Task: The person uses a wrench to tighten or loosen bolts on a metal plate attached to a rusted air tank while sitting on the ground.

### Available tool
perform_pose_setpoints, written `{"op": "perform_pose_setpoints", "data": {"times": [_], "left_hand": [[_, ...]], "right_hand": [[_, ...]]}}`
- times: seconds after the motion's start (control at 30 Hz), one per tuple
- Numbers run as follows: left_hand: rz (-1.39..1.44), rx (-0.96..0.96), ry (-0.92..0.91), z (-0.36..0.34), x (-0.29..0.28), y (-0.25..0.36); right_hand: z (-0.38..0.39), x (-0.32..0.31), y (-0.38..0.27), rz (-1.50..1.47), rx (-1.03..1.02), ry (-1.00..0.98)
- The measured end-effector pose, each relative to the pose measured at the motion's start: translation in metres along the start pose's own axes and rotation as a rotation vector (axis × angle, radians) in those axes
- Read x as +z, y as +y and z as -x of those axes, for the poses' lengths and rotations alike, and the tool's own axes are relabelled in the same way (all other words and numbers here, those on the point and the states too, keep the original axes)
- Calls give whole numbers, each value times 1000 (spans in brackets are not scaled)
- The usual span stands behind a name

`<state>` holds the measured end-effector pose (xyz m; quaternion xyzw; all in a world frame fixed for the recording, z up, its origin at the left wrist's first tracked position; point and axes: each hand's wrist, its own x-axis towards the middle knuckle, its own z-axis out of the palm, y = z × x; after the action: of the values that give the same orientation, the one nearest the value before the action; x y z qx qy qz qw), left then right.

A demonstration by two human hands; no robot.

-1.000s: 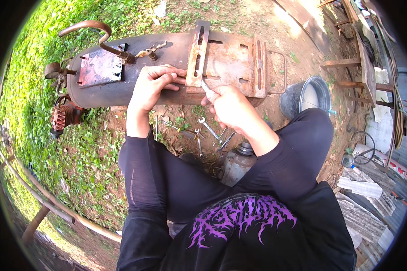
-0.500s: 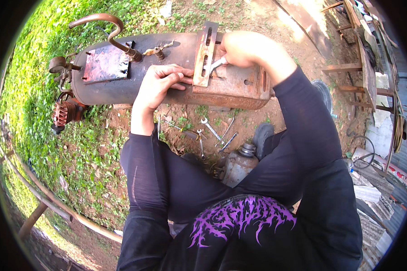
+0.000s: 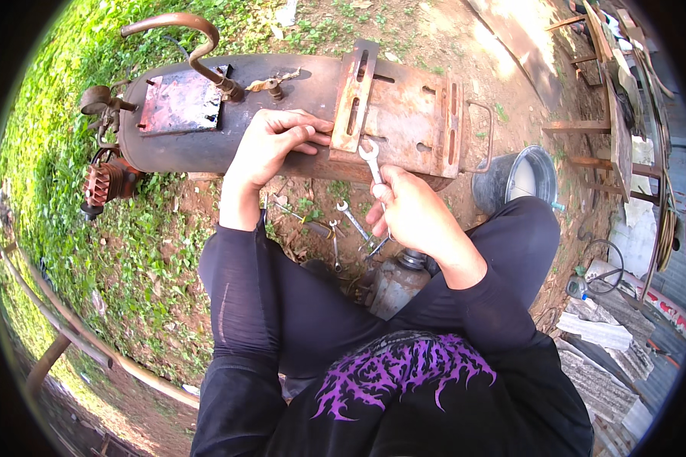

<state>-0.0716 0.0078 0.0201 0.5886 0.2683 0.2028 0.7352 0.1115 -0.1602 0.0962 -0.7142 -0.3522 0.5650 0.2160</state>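
Note:
A dark, rusty tank point(image 3: 277, 141) lies across the view, carrying a rusty plate point(image 3: 404, 114) with a slotted bar point(image 3: 357, 95) across its left end. My left hand point(image 3: 278, 152) is at the bar's left edge, fingers curled and tips tucked beside it; what they grip is hidden. My right hand point(image 3: 411, 209), just below the plate's front edge, is closed on a silver open-ended wrench point(image 3: 371, 158), whose jaw points up toward the lower end of the bar. A bent copper pipe point(image 3: 206, 46) and a painted square plate point(image 3: 179, 99) sit on the tank's left part.
Loose wrenches point(image 3: 354, 222) lie on dirt below the tank. A rusty metal can point(image 3: 396, 286) stands between my legs. A grey bucket point(image 3: 495, 183) with pale contents stands right. Wooden framework point(image 3: 621, 152) and scrap sheets point(image 3: 610, 335) line the right side; bamboo poles point(image 3: 91, 346) lie left.
My right hand, raised over the plate half a second ago, has swung back down toward me with the wrench, uncovering the plate and bucket. My left hand stays at the bar.

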Motion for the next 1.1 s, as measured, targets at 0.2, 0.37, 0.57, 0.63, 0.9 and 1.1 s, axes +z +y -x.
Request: {"op": "perform_pose_setpoints", "data": {"times": [0.2,0.37,0.57,0.63,0.9,1.1], "left_hand": [[-28,-7,-20,-3,-3,0],[-13,-12,-10,-3,0,1],[-9,-3,3,-1,-2,-5],[-7,-2,2,-2,-2,-6],[-5,8,24,-1,1,-4],[-57,15,24,0,2,-3]], "right_hand": [[-20,10,1,-35,5,-30],[-33,20,12,-277,100,-93],[-39,19,2,-235,29,-36],[-34,12,-11,-132,56,-22],[-59,-43,-40,623,42,-187],[-93,-82,-63,1055,-183,-92]]}}
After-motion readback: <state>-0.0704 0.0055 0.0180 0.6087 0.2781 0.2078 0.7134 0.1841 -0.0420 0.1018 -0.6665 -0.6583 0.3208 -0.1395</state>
